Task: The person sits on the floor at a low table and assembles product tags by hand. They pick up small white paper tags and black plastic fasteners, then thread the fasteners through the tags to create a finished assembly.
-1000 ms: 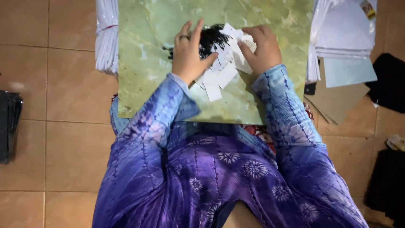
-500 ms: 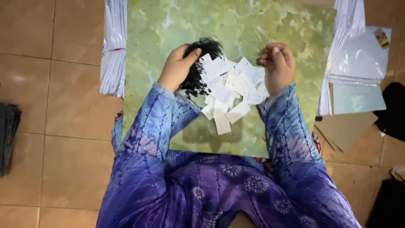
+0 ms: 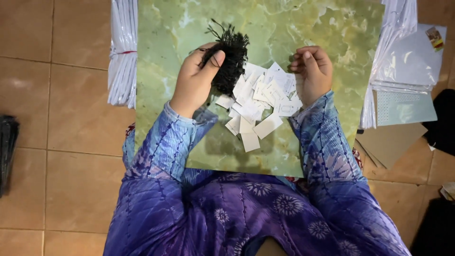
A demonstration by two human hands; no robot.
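A heap of small white paper tags [image 3: 259, 104] lies on the green board [image 3: 303, 28]. Clear plastic packets [image 3: 407, 61] sit stacked beside it.

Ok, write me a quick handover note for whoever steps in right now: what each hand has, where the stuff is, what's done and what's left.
Left hand: gripping a bundle of black strings, thumb pressed on it, held just above the green board.
Right hand: fingers curled, at the right edge of the pile of white paper tags; whether it pinches a tag cannot be seen.
Things: tags lie loose in a heap mid-board, between the hands. Stacks of clear plastic bags lie on the floor left and right of the board.
Done: no tag visibly has a string on it.
Left: the whole heap of tags and the full bundle.
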